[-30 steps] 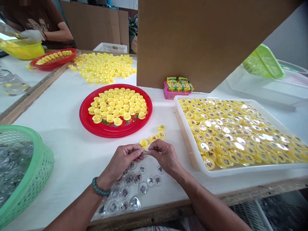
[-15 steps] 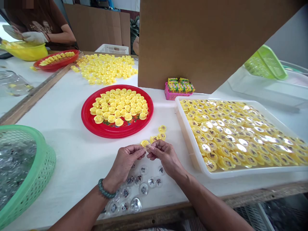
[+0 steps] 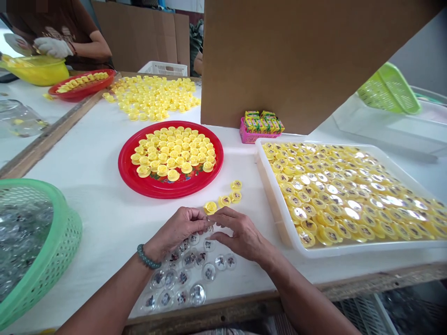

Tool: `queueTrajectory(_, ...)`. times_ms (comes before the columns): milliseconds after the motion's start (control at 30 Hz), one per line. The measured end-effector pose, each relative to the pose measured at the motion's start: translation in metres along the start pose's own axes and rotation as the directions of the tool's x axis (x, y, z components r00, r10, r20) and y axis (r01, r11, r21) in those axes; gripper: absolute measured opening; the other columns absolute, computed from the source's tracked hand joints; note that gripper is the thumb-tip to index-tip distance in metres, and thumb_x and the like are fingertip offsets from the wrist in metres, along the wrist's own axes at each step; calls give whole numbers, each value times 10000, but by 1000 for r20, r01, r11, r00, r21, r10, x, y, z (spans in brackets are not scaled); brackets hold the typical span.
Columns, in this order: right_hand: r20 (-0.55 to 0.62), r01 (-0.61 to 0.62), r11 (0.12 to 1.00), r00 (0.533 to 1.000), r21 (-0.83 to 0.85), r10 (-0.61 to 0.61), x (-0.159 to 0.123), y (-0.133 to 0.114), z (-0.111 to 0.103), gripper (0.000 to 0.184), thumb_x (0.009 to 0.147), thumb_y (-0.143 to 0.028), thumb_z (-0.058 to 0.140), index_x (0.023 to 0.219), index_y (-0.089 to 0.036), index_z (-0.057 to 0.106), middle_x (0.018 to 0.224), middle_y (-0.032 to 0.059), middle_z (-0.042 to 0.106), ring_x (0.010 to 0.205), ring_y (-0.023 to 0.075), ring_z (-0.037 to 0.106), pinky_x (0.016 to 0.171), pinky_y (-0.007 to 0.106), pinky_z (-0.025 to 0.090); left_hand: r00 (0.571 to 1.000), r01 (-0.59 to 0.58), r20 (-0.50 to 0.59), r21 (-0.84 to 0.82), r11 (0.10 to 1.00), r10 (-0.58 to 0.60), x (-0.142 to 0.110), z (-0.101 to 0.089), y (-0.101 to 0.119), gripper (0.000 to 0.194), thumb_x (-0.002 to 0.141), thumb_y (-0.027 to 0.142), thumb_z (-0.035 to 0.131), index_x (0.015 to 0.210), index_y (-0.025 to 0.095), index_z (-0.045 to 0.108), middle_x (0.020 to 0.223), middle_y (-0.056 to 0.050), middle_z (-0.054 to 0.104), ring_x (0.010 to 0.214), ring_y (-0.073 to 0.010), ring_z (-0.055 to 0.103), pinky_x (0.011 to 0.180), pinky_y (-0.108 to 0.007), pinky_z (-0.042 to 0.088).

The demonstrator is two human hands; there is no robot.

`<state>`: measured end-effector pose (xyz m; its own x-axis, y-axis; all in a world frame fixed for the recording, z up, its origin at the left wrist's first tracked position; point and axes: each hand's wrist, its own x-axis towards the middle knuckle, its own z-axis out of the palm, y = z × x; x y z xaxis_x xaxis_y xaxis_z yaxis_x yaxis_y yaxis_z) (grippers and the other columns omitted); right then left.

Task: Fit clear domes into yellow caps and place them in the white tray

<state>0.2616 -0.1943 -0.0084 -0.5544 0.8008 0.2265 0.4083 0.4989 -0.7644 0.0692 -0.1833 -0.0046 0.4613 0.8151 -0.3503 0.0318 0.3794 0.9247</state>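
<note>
My left hand (image 3: 181,230) is closed in a pinch at the middle of the table's front; a small clear plastic piece (image 3: 210,228) shows at its fingertips, partly hidden. My right hand (image 3: 239,232) is beside it, thumb and fingers apart, the fingertips reaching the left ones. Just beyond the fingers sits a plain yellow cup-shaped piece (image 3: 210,207). Right of it are several yellow pieces topped with printed discs (image 3: 225,201). Below my hands lie several clear round discs (image 3: 208,272) with small printed figures.
A red tray (image 3: 139,186) holds yellow pieces. At right stands a white tray (image 3: 275,218) of disc-topped yellow pieces; at left, a green basket (image 3: 68,228) of clear parts. A pink basket (image 3: 253,138) sits by a cardboard panel (image 3: 272,60). A gloved co-worker (image 3: 80,42) is at far left.
My right hand's thumb and fingers have moved apart from their pinch. My left hand has shifted slightly left and remains pinched. The co-worker's gloved hands have moved a little.
</note>
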Motion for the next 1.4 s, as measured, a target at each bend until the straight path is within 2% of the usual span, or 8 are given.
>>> queueTrajectory(133, -52, -89, 996, 995, 9, 89, 2, 1, 3, 213, 789, -218, 625, 1001, -199, 616, 894, 46, 620, 704, 124, 568, 643, 235, 468, 1000, -16, -12, -97, 995, 15, 3, 8, -4, 228, 736, 340, 692, 747, 127, 609, 699, -17, 558, 632, -131, 475, 564, -226, 346)
queueTrajectory(467, -112, -173, 983, 977, 69, 180, 5, 5, 8, 217, 745, -150, 649, 953, -199, 610, 852, 27, 643, 723, 131, 574, 651, 237, 463, 976, -23, -215, -223, 975, -26, 5, 18, -13, 243, 632, 241, 756, 710, 133, 553, 668, 6, 549, 601, -119, 501, 544, -206, 367)
queueTrajectory(833, -121, -159, 949, 973, 272, 198, 6, -1, 4, 223, 736, -273, 678, 938, -188, 634, 829, 15, 630, 694, 113, 579, 670, 232, 489, 998, 12, -48, -354, 935, -31, 2, 16, -3, 197, 666, 212, 731, 705, 158, 545, 696, 7, 549, 675, -141, 510, 599, -207, 398)
queueTrajectory(1033, -252, -160, 973, 947, 169, 199, 7, -1, -5, 218, 689, -213, 686, 889, -174, 609, 783, 12, 585, 672, 113, 544, 650, 229, 473, 962, -156, -203, 127, 980, 180, 7, 7, -3, 220, 768, 394, 654, 806, 186, 593, 751, -11, 571, 718, -176, 523, 645, -238, 420)
queueTrajectory(1133, -313, -165, 981, 931, 100, 188, 6, 1, -8, 199, 695, -202, 672, 879, -179, 599, 793, 18, 583, 679, 118, 536, 652, 230, 469, 886, -168, -275, 561, 810, 374, 12, -2, -10, 319, 797, 441, 593, 1013, 207, 586, 847, -40, 607, 703, -201, 551, 645, -275, 441)
queueTrajectory(1200, -330, -163, 984, 927, 71, 177, 6, 2, -8, 208, 708, -230, 669, 897, -185, 595, 807, 21, 587, 684, 120, 539, 656, 231, 470, 857, -170, -212, 745, 645, 470, 17, -6, -17, 422, 809, 444, 548, 1154, 202, 539, 993, -77, 608, 706, -216, 572, 651, -308, 464)
queueTrajectory(1300, -322, -130, 991, 937, 31, 133, 4, 4, -4, 232, 715, -275, 672, 917, -189, 599, 808, 23, 588, 691, 124, 552, 666, 232, 473, 826, -262, -53, 846, 465, 561, 26, -8, -25, 479, 818, 412, 486, 1241, 187, 486, 1227, -115, 526, 954, -282, 572, 775, -364, 483)
queueTrajectory(1400, -308, -93, 996, 947, 7, 91, 4, 3, -1, 237, 715, -276, 669, 928, -197, 600, 805, 20, 591, 701, 127, 565, 679, 231, 476, 821, -325, 37, 851, 413, 570, 34, -10, -29, 439, 821, 339, 463, 1237, 202, 483, 1237, -103, 525, 1085, -286, 518, 834, -369, 473)
